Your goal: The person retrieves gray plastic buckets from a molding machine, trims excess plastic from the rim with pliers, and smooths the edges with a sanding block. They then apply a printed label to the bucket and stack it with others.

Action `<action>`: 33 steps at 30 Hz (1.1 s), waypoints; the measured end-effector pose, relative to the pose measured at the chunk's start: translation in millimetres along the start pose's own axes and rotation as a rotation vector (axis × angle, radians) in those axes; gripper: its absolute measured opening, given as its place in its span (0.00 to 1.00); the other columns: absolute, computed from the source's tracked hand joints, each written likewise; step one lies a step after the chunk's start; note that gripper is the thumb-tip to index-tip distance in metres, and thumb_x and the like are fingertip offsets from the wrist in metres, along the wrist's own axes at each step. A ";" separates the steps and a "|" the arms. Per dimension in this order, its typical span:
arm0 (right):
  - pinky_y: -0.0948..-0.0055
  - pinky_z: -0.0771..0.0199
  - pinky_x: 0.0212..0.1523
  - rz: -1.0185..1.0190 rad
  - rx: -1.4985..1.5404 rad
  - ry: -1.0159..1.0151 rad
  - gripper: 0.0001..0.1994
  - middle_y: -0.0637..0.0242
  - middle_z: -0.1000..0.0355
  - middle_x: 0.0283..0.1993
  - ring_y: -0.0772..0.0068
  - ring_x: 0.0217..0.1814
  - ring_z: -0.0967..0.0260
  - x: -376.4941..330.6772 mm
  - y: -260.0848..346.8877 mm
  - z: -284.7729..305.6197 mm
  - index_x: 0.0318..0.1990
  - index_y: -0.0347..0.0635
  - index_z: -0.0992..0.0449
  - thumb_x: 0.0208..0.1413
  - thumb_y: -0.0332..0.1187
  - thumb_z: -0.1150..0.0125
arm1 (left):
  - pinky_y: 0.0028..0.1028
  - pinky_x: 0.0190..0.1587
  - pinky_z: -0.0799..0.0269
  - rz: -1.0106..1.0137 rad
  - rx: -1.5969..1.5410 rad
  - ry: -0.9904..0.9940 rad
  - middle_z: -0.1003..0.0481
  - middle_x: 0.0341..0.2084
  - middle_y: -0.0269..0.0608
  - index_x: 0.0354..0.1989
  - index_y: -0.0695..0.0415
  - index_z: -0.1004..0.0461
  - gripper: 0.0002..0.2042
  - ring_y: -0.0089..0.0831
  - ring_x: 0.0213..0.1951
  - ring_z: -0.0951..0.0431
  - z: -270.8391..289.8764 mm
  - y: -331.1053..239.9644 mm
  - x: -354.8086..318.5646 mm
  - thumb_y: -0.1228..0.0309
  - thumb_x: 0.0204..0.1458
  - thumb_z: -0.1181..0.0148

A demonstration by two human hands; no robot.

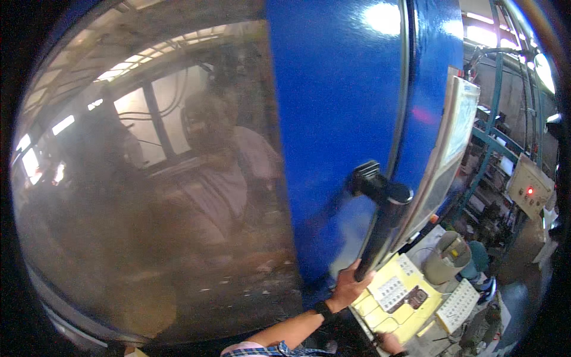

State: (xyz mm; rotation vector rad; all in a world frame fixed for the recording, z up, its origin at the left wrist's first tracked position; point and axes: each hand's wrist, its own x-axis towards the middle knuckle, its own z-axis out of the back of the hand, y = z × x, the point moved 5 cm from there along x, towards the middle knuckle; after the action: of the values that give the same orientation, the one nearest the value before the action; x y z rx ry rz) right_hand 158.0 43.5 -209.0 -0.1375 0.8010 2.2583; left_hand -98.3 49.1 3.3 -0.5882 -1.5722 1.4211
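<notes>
A large reflective window (148,238) occupies the area from nine to eleven o'clock of the left hand, bordered on its right by a blue door (333,89). The left hand (348,287) is closed around the lower end of a black handle (380,229), which stands in front of the blue surface. The handle's long axis runs from seven o'clock at the grip to one o'clock at its upper end; most of its length therefore lies above the hand. The left hand is the nearer one. The right hand (390,343) lies at five o'clock of it, apart from the handle, beside a yellow panel (380,319); blur prevents telling its opening or any hold. A grey bucket (438,271) stands toward three o'clock, and a control box (523,178) with a lit red lamp is at two o'clock.
</notes>
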 end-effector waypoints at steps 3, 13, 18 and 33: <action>0.67 0.26 0.29 -0.035 -0.196 -0.200 0.12 0.63 0.24 0.26 0.64 0.26 0.26 40.4 -9.1 17.4 0.42 0.50 0.22 0.47 0.34 0.40 | 0.25 0.24 0.36 0.045 0.022 0.060 0.31 0.15 0.32 0.30 0.57 0.27 0.10 0.19 0.20 0.32 6.5 -1.3 -7.4 0.63 0.50 0.41; 0.60 0.27 0.34 0.407 -0.092 0.085 0.14 0.55 0.26 0.33 0.53 0.33 0.27 12.6 139.6 -16.1 0.45 0.51 0.25 0.51 0.38 0.45 | 0.33 0.27 0.33 0.031 0.021 -0.032 0.26 0.19 0.48 0.32 0.61 0.28 0.12 0.37 0.24 0.24 47.3 -19.4 -41.7 0.64 0.48 0.40; 0.56 0.27 0.27 0.497 -0.135 0.106 0.10 0.55 0.28 0.24 0.51 0.25 0.29 35.2 127.7 -33.5 0.36 0.46 0.26 0.53 0.40 0.48 | 0.27 0.24 0.37 0.059 0.008 -0.122 0.31 0.15 0.37 0.31 0.60 0.27 0.11 0.20 0.20 0.35 90.7 -23.2 -85.2 0.64 0.50 0.40; 0.57 0.27 0.34 0.848 0.078 0.474 0.13 0.54 0.26 0.31 0.50 0.32 0.28 172.0 242.0 -45.8 0.47 0.53 0.25 0.54 0.38 0.48 | 0.22 0.25 0.34 0.006 0.171 -1.420 0.35 0.16 0.35 0.20 0.57 0.38 0.08 0.25 0.21 0.31 266.0 -54.2 -271.2 0.77 0.50 0.50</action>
State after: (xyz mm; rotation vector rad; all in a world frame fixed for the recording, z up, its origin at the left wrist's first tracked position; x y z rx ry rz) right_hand -135.8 -11.2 -177.8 -0.3597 1.3890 3.0316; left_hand -184.6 -324.7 -7.7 0.7448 -2.3797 2.0877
